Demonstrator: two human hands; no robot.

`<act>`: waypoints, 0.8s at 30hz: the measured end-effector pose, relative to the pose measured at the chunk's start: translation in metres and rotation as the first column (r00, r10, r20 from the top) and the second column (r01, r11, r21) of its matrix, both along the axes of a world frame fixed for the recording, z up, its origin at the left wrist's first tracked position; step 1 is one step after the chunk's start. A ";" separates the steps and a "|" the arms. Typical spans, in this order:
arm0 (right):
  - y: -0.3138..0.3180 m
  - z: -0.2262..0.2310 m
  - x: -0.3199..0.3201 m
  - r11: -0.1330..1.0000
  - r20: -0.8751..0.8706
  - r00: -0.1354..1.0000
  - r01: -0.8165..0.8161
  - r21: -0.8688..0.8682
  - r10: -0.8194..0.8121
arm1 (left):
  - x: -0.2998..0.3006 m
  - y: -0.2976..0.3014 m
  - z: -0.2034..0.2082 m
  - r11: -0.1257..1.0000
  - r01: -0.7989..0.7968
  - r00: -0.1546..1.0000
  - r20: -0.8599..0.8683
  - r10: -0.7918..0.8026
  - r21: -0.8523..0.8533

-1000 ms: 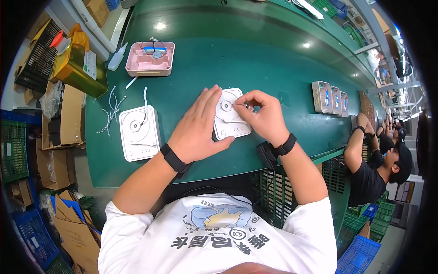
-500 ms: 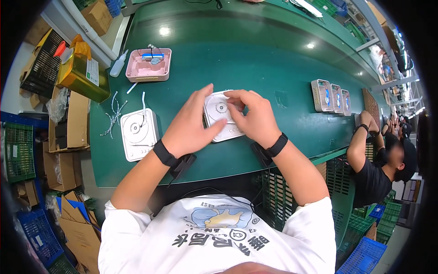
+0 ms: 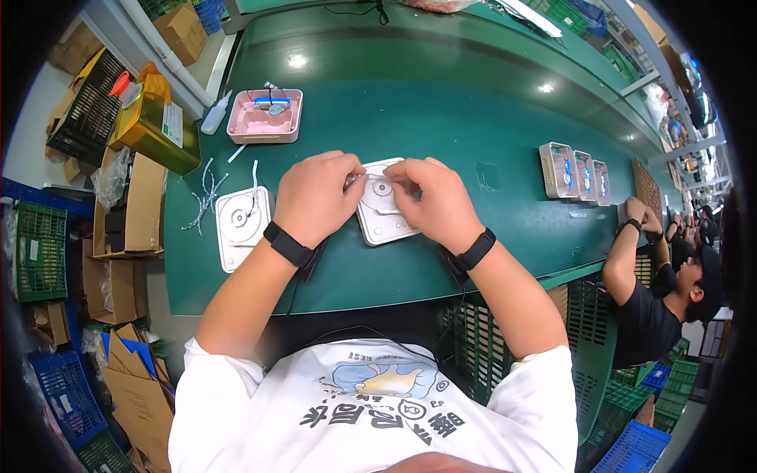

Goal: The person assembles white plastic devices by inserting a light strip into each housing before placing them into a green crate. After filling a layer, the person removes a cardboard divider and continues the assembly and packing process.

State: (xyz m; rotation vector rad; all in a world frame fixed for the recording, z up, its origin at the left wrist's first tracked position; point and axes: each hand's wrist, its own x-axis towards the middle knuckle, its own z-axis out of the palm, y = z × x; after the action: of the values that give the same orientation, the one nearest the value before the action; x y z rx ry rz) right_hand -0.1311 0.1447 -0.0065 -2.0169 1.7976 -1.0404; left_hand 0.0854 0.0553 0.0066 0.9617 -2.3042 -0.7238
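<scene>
A white record-player-shaped case [image 3: 384, 225] lies on the green table in front of me, with a round disc and small buttons on its top. My left hand [image 3: 319, 197] is closed in a pinch at the case's upper left edge. Over the upper right part of the case, my right hand [image 3: 443, 201] pinches too, its fingertips near the disc. Whatever the fingertips hold is too small or hidden to make out. Left of my left hand sits a second white case [image 3: 240, 229] with a white wire standing out of it. Black bands circle both wrists.
A pink open case [image 3: 264, 118], a small bottle [image 3: 214, 115] and a bundle of white wires [image 3: 206, 197] are at the left. A yellow-green metal can [image 3: 158, 134] stands beyond the table's left edge. Several open cases [image 3: 558, 172] stand at the right, near a co-worker [image 3: 646, 292].
My left hand has gone from spread fingers beside the case to a pinch at its upper left. The right hand still pinches over the case. The whole view has shifted slightly.
</scene>
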 end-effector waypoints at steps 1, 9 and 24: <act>0.002 0.002 0.001 1.000 -0.037 0.999 -0.016 -0.001 0.016 | 0.003 0.000 0.000 1.000 -0.009 0.999 0.049 0.010 -0.014; 0.005 0.006 0.005 0.996 -0.234 0.969 -0.090 -0.017 0.084 | 0.009 0.006 0.003 0.990 0.018 0.996 0.081 -0.030 0.137; 0.004 0.010 0.000 0.990 -0.275 0.951 -0.141 0.031 0.144 | 0.017 0.040 -0.024 0.963 0.225 0.968 -0.077 -0.237 -0.146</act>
State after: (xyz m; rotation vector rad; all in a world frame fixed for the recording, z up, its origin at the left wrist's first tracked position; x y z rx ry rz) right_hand -0.1309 0.1492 0.0030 -2.3428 1.7442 -0.7342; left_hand 0.1023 0.0955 -0.0174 0.5904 -2.3718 -0.6779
